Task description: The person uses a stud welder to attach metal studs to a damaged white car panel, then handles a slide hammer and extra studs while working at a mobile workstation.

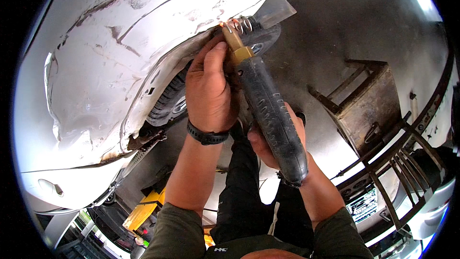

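Observation:
My right hand (275, 134) grips a black hand tool (266, 105) with a ridged body and a brass front end (240, 52), angled up to the edge of a dented, scratched white car body panel (96, 57). A small orange glow and coiled wire loops (244, 25) show at the tip, by that edge. My left hand (208, 86), with a dark band on the wrist, is closed beside the brass end, its thumb along it and its other fingertips hidden; what they hold is unclear. A tyre (165, 100) sits behind my left hand, under the panel.
A rusty metal stand (364, 110) is on the dark floor (335, 24) to my right, beside a curved metal frame with bars (407, 177). A yellow object (146, 208) lies at lower left. My legs, in dark trousers, are below the tool.

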`<action>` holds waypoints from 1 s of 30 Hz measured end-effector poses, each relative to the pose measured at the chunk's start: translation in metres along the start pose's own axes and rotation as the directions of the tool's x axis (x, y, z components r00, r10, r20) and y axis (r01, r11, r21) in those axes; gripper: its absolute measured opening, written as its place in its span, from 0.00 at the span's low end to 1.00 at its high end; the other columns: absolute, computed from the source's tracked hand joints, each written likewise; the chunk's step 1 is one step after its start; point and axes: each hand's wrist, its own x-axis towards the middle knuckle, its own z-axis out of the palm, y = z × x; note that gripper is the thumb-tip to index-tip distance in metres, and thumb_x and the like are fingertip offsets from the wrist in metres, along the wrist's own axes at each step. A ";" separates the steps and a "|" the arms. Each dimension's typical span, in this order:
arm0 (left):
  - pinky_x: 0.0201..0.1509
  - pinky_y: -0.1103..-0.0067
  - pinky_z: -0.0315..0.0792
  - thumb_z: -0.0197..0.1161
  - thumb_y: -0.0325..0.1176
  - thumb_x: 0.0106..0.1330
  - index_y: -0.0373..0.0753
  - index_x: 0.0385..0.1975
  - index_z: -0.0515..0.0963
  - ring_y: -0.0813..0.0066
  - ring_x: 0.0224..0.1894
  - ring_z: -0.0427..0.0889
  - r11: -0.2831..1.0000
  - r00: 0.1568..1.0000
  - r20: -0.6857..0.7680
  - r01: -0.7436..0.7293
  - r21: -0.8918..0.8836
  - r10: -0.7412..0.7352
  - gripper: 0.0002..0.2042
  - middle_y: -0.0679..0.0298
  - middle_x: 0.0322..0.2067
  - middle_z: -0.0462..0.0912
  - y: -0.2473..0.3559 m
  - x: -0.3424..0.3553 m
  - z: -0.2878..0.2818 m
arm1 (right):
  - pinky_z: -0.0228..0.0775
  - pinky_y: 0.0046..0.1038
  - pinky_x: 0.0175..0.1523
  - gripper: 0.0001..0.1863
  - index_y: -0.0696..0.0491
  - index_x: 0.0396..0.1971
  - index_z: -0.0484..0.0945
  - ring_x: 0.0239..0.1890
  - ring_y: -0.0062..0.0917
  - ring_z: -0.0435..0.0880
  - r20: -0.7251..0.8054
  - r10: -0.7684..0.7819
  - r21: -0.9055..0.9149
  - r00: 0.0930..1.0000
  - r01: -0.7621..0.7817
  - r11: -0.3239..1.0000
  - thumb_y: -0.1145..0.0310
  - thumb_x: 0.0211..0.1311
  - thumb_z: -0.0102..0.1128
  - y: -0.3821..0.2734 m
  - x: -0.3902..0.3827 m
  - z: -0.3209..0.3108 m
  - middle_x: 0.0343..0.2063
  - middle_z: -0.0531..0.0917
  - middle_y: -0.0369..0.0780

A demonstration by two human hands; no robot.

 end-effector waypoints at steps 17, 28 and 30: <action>0.26 0.84 0.61 0.46 0.36 0.75 0.38 0.58 0.75 0.83 0.24 0.68 0.955 0.984 0.152 0.136 -0.263 -0.098 0.18 0.71 0.29 0.77 0.011 -0.009 -0.022 | 0.80 0.29 0.44 0.25 0.55 0.50 0.73 0.36 0.27 0.88 0.072 -0.059 -0.004 0.996 0.059 0.998 0.70 0.54 0.74 0.004 -0.016 -0.011 0.34 0.86 0.40; 0.23 0.85 0.62 0.50 0.34 0.77 0.38 0.56 0.76 0.85 0.23 0.68 0.821 0.901 0.312 0.411 -0.395 -0.302 0.14 0.69 0.33 0.78 -0.008 -0.016 -0.040 | 0.82 0.24 0.34 0.22 0.58 0.49 0.76 0.34 0.26 0.87 0.519 -0.023 0.838 0.855 -0.513 -0.183 0.78 0.55 0.73 0.052 -0.064 -0.002 0.34 0.85 0.44; 0.23 0.84 0.62 0.52 0.32 0.75 0.40 0.52 0.78 0.83 0.25 0.69 0.837 0.919 0.282 0.373 -0.400 -0.275 0.12 0.65 0.35 0.80 -0.012 -0.015 -0.042 | 0.81 0.24 0.34 0.22 0.57 0.50 0.75 0.35 0.25 0.87 0.433 -0.001 0.899 0.901 -0.432 0.071 0.77 0.56 0.73 0.046 -0.071 -0.005 0.35 0.85 0.44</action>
